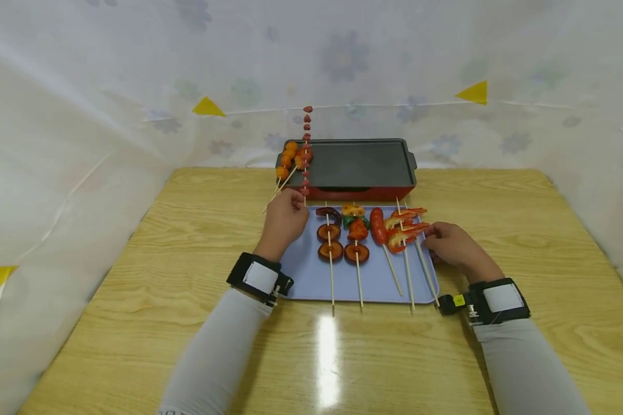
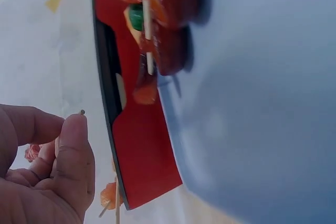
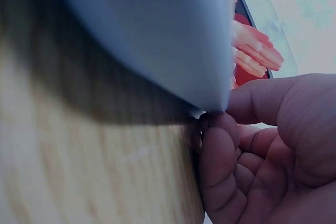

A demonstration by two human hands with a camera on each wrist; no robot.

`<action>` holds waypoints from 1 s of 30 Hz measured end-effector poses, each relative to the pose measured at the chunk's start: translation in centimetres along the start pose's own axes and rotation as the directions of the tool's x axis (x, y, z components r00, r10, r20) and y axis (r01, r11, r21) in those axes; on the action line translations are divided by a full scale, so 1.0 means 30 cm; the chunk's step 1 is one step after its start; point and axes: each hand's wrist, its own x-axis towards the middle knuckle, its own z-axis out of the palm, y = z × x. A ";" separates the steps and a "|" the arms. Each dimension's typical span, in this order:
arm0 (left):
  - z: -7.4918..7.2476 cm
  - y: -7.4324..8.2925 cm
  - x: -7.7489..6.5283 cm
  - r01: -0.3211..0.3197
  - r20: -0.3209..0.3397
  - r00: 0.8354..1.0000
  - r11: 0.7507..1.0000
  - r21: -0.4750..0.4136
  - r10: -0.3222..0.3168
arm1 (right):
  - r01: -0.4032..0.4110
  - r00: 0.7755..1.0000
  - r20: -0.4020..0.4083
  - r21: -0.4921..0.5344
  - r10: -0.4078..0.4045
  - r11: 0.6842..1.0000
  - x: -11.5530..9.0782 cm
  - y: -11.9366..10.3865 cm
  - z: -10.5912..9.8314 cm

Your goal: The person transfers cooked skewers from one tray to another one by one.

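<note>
My left hand (image 1: pixel 284 220) pinches the bottom of a skewer of small red meat pieces (image 1: pixel 307 137) between thumb and fingers. The skewer points away over the left end of a red grill with a black plate (image 1: pixel 363 164). In the left wrist view the thumb (image 2: pixel 73 140) presses near its stick's tip. My right hand (image 1: pixel 453 245) grips the right rim of a pale blue tray (image 1: pixel 306 282), thumb above and fingers beneath. On the tray lie mushroom skewers (image 1: pixel 330 251), a mixed vegetable skewer (image 1: pixel 357 230), a sausage skewer (image 1: pixel 378 226) and shrimp skewers (image 1: pixel 401 237).
Skewers of orange balls (image 1: pixel 286 161) and orange-red pieces (image 1: pixel 300 161) lie at the grill's left end, sticks overhanging its front. The grill stands just behind the tray on the wooden table (image 1: pixel 187 242). A flowered white sheet (image 1: pixel 342 57) hangs behind.
</note>
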 end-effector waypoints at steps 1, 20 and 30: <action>0.000 0.003 -0.007 0.006 -0.010 1.000 1.000 -0.019 -0.007 | -0.002 1.000 0.000 0.001 0.002 1.000 0.002 0.001 0.001; -0.008 0.034 -0.143 0.055 0.086 0.995 0.997 -0.046 -0.051 | 0.001 1.000 -0.003 0.002 -0.001 1.000 0.007 0.010 0.001; -0.017 0.026 -0.186 0.146 0.172 0.974 0.989 0.011 -0.145 | 0.022 1.000 -0.004 -0.004 -0.022 1.000 0.008 0.005 -0.003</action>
